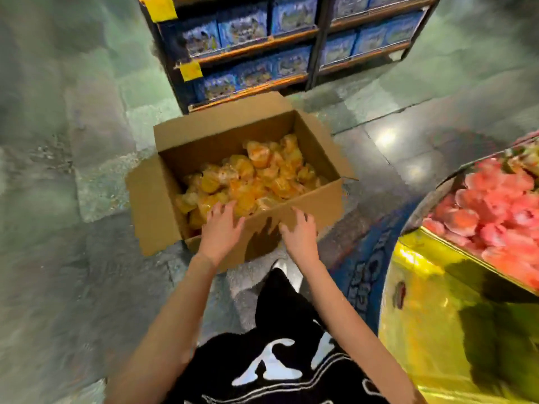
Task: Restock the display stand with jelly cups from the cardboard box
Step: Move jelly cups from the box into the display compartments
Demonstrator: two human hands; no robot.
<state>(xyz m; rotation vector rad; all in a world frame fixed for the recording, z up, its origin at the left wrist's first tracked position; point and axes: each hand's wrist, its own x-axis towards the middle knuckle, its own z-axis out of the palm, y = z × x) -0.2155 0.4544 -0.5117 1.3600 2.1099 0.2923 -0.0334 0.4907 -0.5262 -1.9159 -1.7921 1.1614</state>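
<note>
Reaching for orange jelly cups (248, 176) heaped in the cardboard box (218, 141) on the floor, left hand (223, 223) and right hand (297, 231) with fingers (230, 207) spread, gripping nothing. Restocking seemingly just starting: box well filled, nothing yet heading for the display stand (423, 287) alongside, piled with pink cups (481, 217).

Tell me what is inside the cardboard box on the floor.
The cardboard box holds a loose pile of orange jelly cups. The left hand covers a few near the front wall, and the box bottom under the pile cannot be seen.
</note>
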